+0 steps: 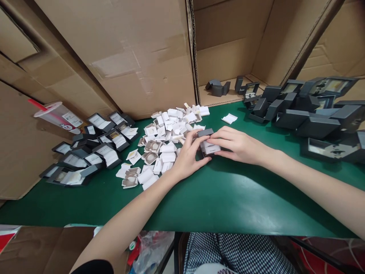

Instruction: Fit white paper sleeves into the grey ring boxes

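Above the middle of the green table, a small dark grey hinged box [205, 132] stands with its lid raised. My left hand [188, 155] is wrapped round its left side, thumb along the near edge. From the right, my right hand [238, 145] pinches a white printed card insert [211, 148] at the box's mouth. Whether the insert is fully inside is hidden by the fingers. Just left of my left hand spreads a heap of small folded white card inserts [168, 156]. One loose white card piece [229, 118] lies beyond my right hand.
Open dark boxes with white inserts [107, 154] cluster at the left, before a plastic cup with a red straw [64, 118]. More open dark boxes [309, 121] pile up at the right. Large cardboard boxes [137, 57] wall the back of the green table [228, 205].
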The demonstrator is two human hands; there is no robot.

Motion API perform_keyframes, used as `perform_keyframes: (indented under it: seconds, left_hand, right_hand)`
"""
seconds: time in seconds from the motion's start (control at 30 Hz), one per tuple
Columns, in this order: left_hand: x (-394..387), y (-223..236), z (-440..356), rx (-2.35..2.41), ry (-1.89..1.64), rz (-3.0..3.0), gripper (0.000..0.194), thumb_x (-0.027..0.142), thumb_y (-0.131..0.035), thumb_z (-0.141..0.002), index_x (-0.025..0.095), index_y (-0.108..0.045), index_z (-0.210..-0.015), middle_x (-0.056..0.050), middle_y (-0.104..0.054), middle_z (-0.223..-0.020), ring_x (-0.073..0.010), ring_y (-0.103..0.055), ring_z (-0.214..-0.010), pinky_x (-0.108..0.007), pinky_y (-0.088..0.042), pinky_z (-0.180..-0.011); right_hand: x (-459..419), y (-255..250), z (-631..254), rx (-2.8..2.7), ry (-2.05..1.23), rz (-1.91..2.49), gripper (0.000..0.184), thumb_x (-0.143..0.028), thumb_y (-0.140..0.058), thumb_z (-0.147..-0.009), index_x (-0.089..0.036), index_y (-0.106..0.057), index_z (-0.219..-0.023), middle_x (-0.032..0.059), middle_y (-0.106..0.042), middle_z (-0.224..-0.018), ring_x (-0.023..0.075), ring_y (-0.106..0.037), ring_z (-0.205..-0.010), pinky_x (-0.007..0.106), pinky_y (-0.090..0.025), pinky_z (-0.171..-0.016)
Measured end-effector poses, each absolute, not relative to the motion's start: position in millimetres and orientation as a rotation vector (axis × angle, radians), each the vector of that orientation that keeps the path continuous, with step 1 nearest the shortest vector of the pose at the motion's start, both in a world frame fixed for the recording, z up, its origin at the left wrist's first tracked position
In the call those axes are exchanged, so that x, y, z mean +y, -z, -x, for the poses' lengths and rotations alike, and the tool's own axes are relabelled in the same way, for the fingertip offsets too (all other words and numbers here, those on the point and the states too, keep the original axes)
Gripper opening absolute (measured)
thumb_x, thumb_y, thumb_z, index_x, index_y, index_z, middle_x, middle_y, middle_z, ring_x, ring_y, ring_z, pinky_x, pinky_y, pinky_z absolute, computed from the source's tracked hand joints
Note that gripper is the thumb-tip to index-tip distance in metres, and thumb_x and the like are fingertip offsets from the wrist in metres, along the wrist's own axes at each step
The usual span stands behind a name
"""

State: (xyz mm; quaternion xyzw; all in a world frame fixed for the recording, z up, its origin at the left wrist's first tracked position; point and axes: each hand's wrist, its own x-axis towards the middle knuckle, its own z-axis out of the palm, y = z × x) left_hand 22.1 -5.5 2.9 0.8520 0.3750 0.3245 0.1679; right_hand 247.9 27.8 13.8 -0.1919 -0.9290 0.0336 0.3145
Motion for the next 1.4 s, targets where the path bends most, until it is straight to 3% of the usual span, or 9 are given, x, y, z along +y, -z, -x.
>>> perform_keyframes:
  seconds: [0.23,0.5,0.8,1.17,1.4]
  left_hand:
    - [-5.3,-3.9,-22.9,1.059,-0.892,-2.412,0.055,0.024,-0.067,-0.083,0.026,-0.042,-0.132,-0.012,-0.029,-0.144,-0.0281,-0.040,-0.132,-0.038,-0.054,-0.093]
    - [-5.6,-3.4,-22.3,1.056,-0.874,-2.422,0.054,0.027,-0.065,-0.085,0.027,-0.041,-0.133,-0.013,-0.030,-0.143,-0.0297,-0.040,-0.132,-0.040,-0.053,-0.094]
    - [-5.2,-2.7,-22.2,1.059,-0.882,-2.437,0.051,0.030,-0.062,-0.087,0.027,-0.041,-0.133,-0.014,-0.032,-0.141,-0.0303,-0.040,-0.133,-0.043,-0.050,-0.099]
    - [-2.3,0.7,-17.9,1.061,-0.905,-2.395,0.053,0.033,-0.067,-0.085,0.027,-0.044,-0.132,-0.013,-0.034,-0.144,-0.0278,-0.047,-0.128,-0.036,-0.056,-0.090]
    - [1.3,6.3,-15.7,1.084,-0.942,-2.360,0.049,0.022,-0.057,-0.089,0.026,-0.042,-0.136,-0.011,-0.037,-0.150,-0.0266,-0.035,-0.141,-0.043,-0.046,-0.107]
  right_hand:
    - [30.6,-13.7,-248.3,-2.484,-0.119,0.446,0.026,-0.029,-0.053,-0.093,-0.022,-0.067,-0.115,0.0093,-0.069,-0.108,0.0253,-0.056,-0.099,0.041,-0.053,-0.082]
    - [28.4,-5.7,-246.1,-2.477,-0.247,0.500,0.033,-0.035,-0.056,-0.092,-0.014,-0.064,-0.116,0.0132,-0.067,-0.110,0.0243,-0.058,-0.099,0.039,-0.055,-0.081]
    - [22.7,-8.5,-240.7,-2.485,-0.041,0.506,0.026,-0.032,-0.054,-0.093,-0.014,-0.068,-0.107,0.0146,-0.065,-0.110,0.0256,-0.057,-0.099,0.042,-0.053,-0.082]
    - [31.4,-0.7,-248.8,-2.301,-0.287,0.409,0.016,-0.027,-0.063,-0.088,-0.017,-0.067,-0.100,0.0106,-0.068,-0.102,0.0203,-0.066,-0.093,0.034,-0.057,-0.081]
    - [30.1,8.1,-242.5,-2.249,-0.109,0.438,0.014,-0.025,-0.061,-0.089,-0.016,-0.069,-0.097,0.0120,-0.071,-0.098,0.0209,-0.067,-0.088,0.036,-0.059,-0.075]
